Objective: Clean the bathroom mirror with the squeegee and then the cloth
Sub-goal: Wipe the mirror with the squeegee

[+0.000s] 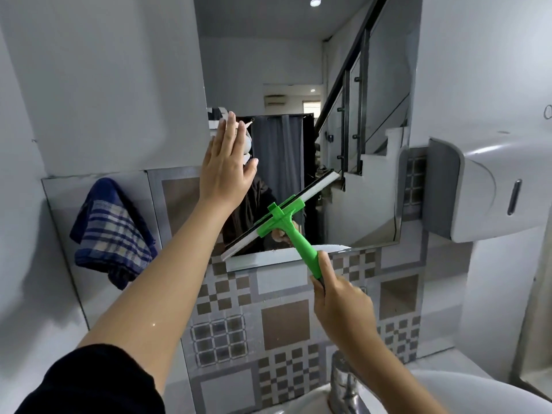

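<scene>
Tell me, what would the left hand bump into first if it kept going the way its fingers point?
Probably nothing new: the left hand seems already flat on the mirror, fingers pointing up along the glass, which looks free.

Single head-worn wide-angle view, facing forward and slightly down at a bathroom wall from close range. Centred on the mirror (343, 115), with the patterned tile wall (283, 321) below and the basin rim (448, 386) at the bottom edge. Both forearms reaching in from the lower corners. Straight lines bowed toward the edges by the lens. No second view to overlap.
</scene>
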`<state>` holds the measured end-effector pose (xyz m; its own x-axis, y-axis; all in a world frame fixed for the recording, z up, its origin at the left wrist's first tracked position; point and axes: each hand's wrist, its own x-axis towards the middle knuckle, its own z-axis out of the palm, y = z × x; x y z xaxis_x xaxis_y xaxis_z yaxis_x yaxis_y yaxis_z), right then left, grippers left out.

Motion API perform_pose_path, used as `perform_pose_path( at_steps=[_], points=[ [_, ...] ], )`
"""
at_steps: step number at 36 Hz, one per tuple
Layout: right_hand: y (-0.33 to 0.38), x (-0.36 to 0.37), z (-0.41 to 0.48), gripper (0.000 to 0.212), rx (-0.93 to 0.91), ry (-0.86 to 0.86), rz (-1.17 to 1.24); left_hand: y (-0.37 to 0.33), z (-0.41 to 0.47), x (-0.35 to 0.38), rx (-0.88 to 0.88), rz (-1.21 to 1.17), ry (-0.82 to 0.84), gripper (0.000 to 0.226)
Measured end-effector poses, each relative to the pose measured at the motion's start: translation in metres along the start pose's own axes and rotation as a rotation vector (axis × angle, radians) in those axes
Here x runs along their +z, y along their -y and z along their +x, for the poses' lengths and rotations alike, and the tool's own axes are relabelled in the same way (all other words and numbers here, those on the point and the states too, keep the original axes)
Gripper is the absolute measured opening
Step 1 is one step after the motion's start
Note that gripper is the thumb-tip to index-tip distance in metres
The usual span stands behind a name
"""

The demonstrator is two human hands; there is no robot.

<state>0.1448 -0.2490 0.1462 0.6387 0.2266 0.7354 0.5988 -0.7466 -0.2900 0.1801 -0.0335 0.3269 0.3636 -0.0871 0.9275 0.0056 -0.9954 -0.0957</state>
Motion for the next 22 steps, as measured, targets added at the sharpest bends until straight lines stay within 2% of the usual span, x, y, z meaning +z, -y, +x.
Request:
perform_pose_path(
  at_steps=[5,10,22],
  points=[
    [-0.039,-0.015,0.011,0.062,-0.111,0.009,-0.08,-0.009,-0.004,0.004,-0.055,-0.018,-0.023,0.066],
    [-0.077,-0.026,0.017,0.058,-0.125,0.025,-0.116,-0.017,-0.007,0.01,-0.122,-0.021,-0.049,0.062],
    [-0.124,-0.031,0.007,0.05,0.139,0.0,0.019,-0.03,-0.009,0.016,-0.222,-0.002,-0.066,0.06]
  ],
)
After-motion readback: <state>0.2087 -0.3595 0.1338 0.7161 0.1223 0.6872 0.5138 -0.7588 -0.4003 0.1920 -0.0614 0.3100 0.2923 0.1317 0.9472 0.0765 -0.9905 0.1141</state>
